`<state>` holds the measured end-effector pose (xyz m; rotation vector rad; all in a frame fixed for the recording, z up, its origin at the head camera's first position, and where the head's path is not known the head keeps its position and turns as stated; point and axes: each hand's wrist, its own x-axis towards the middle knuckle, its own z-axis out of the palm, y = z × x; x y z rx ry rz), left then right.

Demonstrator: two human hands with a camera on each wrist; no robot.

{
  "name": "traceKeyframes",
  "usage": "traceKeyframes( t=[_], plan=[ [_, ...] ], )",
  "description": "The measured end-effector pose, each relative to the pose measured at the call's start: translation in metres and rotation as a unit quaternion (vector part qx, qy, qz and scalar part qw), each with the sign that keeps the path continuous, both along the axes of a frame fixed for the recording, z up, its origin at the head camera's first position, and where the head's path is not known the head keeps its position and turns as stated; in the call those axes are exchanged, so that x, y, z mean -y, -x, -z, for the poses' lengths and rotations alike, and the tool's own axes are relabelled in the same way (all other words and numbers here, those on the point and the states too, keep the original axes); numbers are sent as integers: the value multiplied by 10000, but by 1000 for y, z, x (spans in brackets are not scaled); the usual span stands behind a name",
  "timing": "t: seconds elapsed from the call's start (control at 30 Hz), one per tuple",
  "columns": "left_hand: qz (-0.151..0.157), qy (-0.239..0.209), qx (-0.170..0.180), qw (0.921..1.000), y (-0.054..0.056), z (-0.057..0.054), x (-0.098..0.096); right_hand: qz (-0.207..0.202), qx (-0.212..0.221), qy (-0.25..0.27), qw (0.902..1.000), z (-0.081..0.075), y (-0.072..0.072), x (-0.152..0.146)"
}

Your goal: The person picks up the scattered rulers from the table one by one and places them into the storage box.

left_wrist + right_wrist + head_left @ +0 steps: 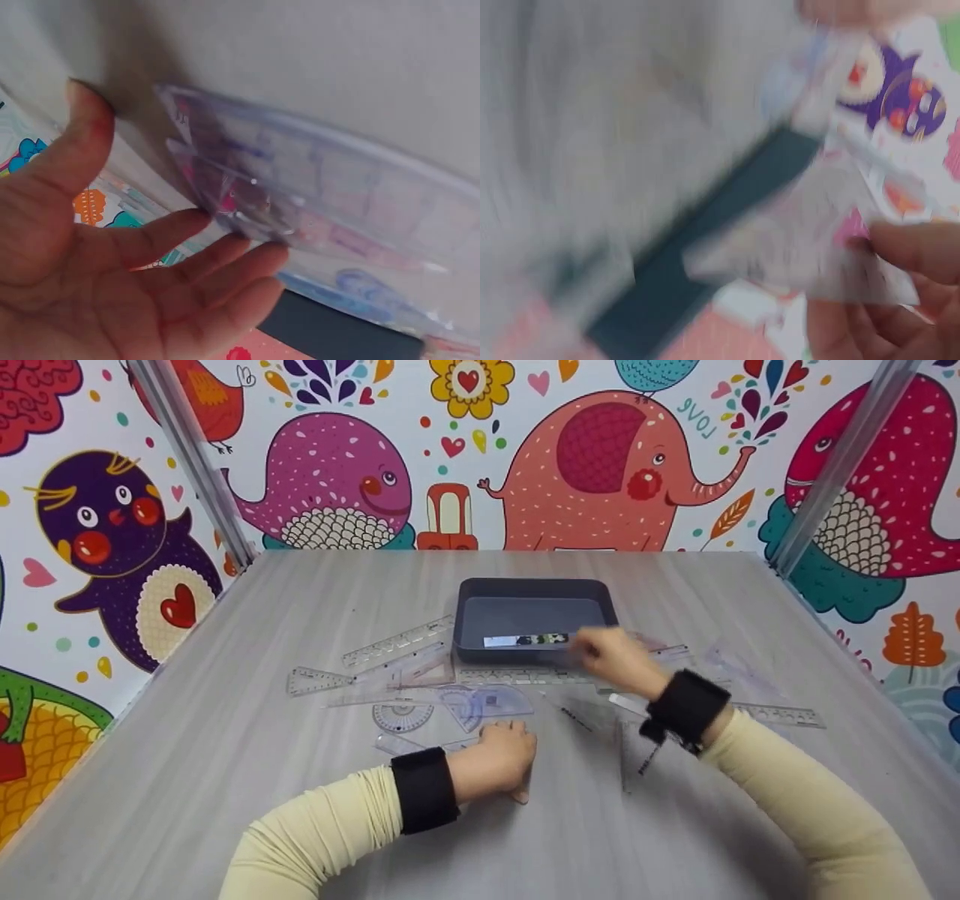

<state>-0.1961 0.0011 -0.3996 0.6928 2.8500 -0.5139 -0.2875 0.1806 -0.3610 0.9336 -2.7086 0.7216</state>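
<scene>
My right hand is at the near right edge of the dark grey tray. In the right wrist view its thumb and fingers pinch a clear triangular set square, blurred by motion. Low over the tabletop, my left hand is nearer to me. The left wrist view shows its thumb apart and its fingertips at the end of a clear, purple-tinted plastic piece, whose full shape is hidden. A strip with a dark pattern lies in the tray.
Clear rulers, a protractor, a blue-tinted protractor and set squares lie overlapping in front of the tray. Another ruler lies to the right. Printed panels stand behind the grey table.
</scene>
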Motion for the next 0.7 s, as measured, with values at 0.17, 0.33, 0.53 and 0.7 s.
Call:
traceKeyframes(
  t=[0.17,0.33,0.53,0.7],
  plan=[
    [11,245,35,9997,5,1,-8,908,-1077,-269,9897,-5,47,3],
    [41,456,52,9989,7,1,-14,1311,-1513,-835,9762,14,85,7],
    [-19,327,-35,9995,4,0,-15,1347,-1346,-1832,9645,38,99,13],
    [82,594,-115,9981,2,-1,-14,1118,-961,-2198,9644,44,98,18]
  ],
)
